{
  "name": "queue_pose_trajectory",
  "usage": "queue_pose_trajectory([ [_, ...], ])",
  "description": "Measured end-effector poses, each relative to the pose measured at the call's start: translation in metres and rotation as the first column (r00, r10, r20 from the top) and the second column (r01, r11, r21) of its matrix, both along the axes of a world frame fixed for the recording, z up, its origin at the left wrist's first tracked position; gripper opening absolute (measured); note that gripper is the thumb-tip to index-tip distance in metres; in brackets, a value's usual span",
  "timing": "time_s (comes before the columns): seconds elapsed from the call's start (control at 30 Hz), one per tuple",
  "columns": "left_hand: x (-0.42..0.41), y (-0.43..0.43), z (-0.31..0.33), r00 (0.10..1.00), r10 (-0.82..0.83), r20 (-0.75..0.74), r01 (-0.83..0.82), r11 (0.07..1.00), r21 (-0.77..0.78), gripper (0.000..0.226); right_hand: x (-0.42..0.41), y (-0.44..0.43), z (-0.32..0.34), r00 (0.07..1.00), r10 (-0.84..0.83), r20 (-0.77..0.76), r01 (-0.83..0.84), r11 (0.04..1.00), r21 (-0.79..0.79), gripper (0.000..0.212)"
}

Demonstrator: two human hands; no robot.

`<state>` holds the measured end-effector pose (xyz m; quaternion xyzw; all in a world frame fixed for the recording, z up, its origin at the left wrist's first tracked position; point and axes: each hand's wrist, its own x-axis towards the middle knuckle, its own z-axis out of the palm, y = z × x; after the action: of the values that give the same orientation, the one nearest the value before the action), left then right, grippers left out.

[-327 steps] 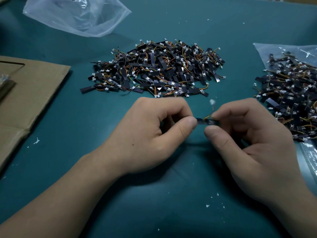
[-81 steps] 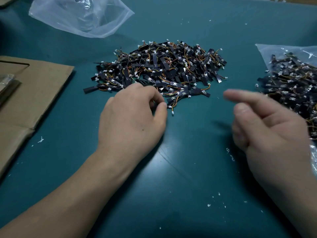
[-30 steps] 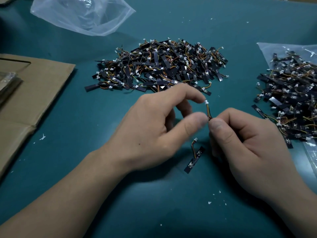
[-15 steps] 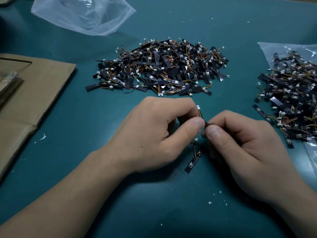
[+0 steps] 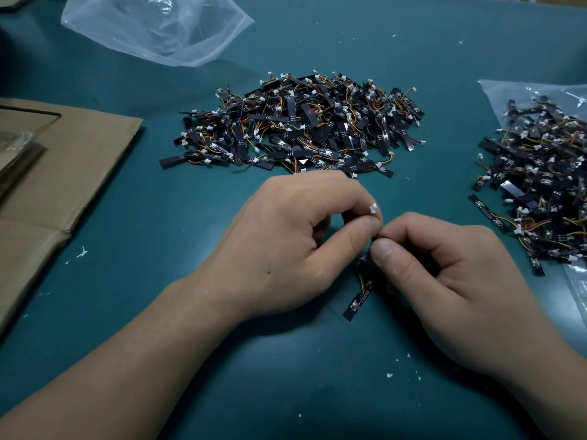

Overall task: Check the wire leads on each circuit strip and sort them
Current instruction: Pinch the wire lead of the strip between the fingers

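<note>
Closer together now, left hand [image 5: 295,246] and right hand [image 5: 444,281] pinch one circuit strip [image 5: 374,208], clear of the pile [image 5: 301,128].

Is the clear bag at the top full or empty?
Looks empty: the clear bag lies crumpled, nothing showing inside.

Two bare forearms [image 5: 127,376] and two bare hands, uncovered as far as shown. On the back of the left hand [image 5: 286,242], near the wrist, one small dark mole [image 5: 269,272]. On the right hand [image 5: 451,281], a short, squarely trimmed thumbnail [image 5: 383,249] with a faint sheen; fine creases across the knuckles [image 5: 476,231]
</note>
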<state>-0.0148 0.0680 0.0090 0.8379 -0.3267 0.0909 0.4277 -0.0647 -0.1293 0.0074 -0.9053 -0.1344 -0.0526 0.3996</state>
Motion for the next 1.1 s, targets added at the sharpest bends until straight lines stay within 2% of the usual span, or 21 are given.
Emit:
queue_pose_trajectory([
  [0.2, -0.0004, 0.0018, 0.0010, 0.993, -0.004, -0.119, 0.000, 0.999, -0.035, 0.032, -0.0007, 0.0004, 0.0005, 1.000, -0.002, -0.004, 0.002, 1.000, -0.024, 0.027],
  [0.4, -0.0026, 0.0015, 0.0005, 0.993, -0.018, -0.119, 0.028, 0.996, 0.081, 0.015, -0.0008, 0.0000, 0.0005, 1.000, 0.006, -0.005, -0.006, 1.000, -0.021, 0.027],
  [0.7, -0.0004, 0.0017, -0.0007, 0.997, -0.056, -0.060, 0.057, 0.998, 0.021, 0.007, -0.0005, 0.0009, 0.0019, 1.000, 0.001, -0.008, -0.001, 1.000, -0.017, 0.027],
  [1.1, 0.0007, 0.0019, -0.0018, 0.992, -0.056, -0.114, 0.056, 0.998, -0.004, 0.006, -0.0006, 0.0018, 0.0011, 1.000, -0.022, -0.006, 0.021, 0.998, -0.058, 0.025],
])
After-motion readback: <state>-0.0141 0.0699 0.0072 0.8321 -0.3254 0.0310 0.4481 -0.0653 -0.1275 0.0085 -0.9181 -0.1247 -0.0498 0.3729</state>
